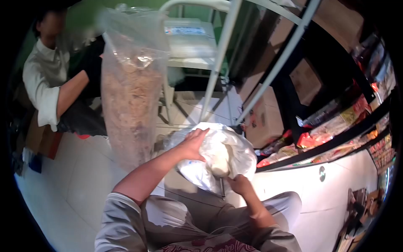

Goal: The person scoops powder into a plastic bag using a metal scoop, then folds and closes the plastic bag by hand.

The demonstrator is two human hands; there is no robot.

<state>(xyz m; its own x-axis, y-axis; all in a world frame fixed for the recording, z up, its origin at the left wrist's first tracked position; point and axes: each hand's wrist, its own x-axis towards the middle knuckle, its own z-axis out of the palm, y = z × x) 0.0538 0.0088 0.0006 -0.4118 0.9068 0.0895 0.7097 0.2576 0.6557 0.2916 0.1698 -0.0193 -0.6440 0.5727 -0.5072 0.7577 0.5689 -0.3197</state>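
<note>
A white plastic bag [247, 159] stands on the floor before my knees with its mouth spread, pale contents inside. My left hand [194, 145] is on the bag's left rim, thumb apart from the fingers, holding the plastic. In the bag's mouth lies a scoop [220, 166], its bowl holding pale stuff. The scoop's metal handle [223, 189] points toward me over the near rim. Just right of that handle, my right hand [242, 185] is closed; whether it grips the bag's edge or touches the handle cannot be made out.
A tall clear bag of brown pieces [133, 101] stands at left, beside a seated person in a white shirt [44, 80]. Behind my bag is a white metal frame [214, 75] with a stack of packages [189, 40]. Cartons [263, 117] and a shelf of packets [331, 130] line the right.
</note>
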